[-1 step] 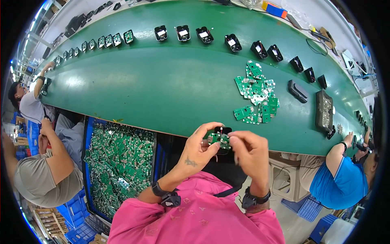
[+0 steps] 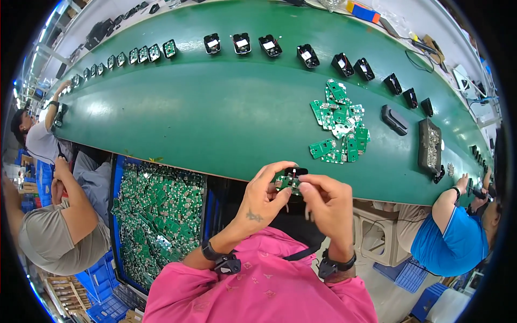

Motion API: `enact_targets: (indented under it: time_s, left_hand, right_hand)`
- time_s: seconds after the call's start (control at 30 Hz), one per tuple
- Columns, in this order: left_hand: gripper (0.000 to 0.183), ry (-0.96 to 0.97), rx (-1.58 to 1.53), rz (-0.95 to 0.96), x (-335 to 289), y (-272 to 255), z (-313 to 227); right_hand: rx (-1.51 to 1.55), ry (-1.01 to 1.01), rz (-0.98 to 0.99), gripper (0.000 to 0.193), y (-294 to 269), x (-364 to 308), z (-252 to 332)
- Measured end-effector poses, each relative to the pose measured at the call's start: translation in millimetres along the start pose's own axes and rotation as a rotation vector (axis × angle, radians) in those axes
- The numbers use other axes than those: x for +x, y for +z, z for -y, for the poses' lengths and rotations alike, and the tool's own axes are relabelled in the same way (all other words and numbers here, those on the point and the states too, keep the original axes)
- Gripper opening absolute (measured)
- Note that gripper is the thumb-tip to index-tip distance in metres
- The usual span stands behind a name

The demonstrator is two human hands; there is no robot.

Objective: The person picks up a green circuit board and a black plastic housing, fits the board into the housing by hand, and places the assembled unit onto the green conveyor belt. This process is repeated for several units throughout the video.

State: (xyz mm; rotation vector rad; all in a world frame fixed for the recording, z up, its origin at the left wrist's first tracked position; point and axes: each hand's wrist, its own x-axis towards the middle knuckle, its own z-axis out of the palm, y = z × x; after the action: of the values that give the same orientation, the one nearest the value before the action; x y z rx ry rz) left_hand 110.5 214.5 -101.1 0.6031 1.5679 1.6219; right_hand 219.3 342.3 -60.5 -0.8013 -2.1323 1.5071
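Held up at the table's near edge, a green circuit board lies against a small black plastic case. My left hand is closed around both, its thumb across the board and its index finger along the far side. My right hand is bent at the board's right end, with thumb and index finger pinched together. Whatever sits between those fingertips is hidden. Beyond my hands, a loose pile of green circuit boards rests on the green table.
Black open cases line the far side; those to the left hold boards. A dark oblong case and a tray of small parts lie right. A blue-rimmed bin of boards stands lower left. Co-workers sit both sides.
My right hand has shifted slightly left, and its fingertips now cover the board's right end. My left hand keeps its hold in nearly the same place.
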Motion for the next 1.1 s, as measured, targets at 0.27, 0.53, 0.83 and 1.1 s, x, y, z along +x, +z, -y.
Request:
enact_targets:
  time_s: [0.27, 0.53, 0.83, 1.1]
  left_hand:
    - [0.049, 0.077, 0.136, -0.053, -2, 8, -3]
    - [0.050, 0.056, 0.013, -0.037, -6, 5, -3]
    - [0.051, 0.296, 0.311, -0.183, -13, 8, -21]
    - [0.053, 0.292, 0.353, -0.016, -11, -2, -30]
  right_hand:
    - [-0.109, -0.259, -0.085, 0.012, 22, -4, -17]
    - [0.212, -0.053, 0.012, 0.007, 27, -21, -16]
    - [-0.235, -0.339, -0.044, 0.004, 15, -14, -4]
    - [-0.094, -0.247, 0.155, 0.004, -3, -7, 0]
